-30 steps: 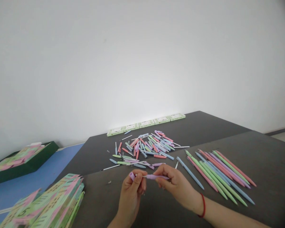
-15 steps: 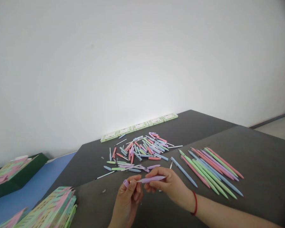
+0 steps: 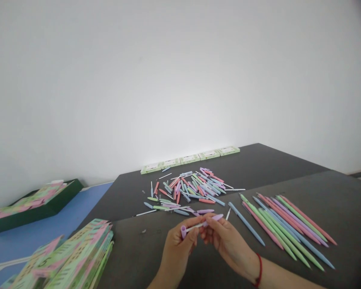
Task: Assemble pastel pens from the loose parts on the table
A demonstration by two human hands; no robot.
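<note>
Purple plastic pen parts are held in both hands low in the middle of the view, above a dark table [image 3: 333,188]. The left hand [image 3: 177,251] pinches a short purple piece [image 3: 183,231] between thumb and fingers, its open end facing up. The right hand [image 3: 228,241], with a red cord at the wrist, closes its fingers around a purple barrel [image 3: 214,218], and a thin white refill [image 3: 195,227] runs between the two pieces. The parts are close together but not joined, so this pen looks only partly put together. To the right lies a row of finished pens [image 3: 285,224] in green, pink, blue and purple, roughly side by side and slanting away from the person; about a dozen appear complete. Beyond the hands is a loose pile of parts [image 3: 189,188], short coloured barrels and white refills scattered in no order, which suggests much of the work is left. Against the wall at the far edge of the table stands a line of pale green boxes [image 3: 189,158]. At lower left is a stack of green and pink cards [image 3: 75,257], and further left more cards sit in a dark green tray [image 3: 33,206] on a blue surface [image 3: 48,233].
</note>
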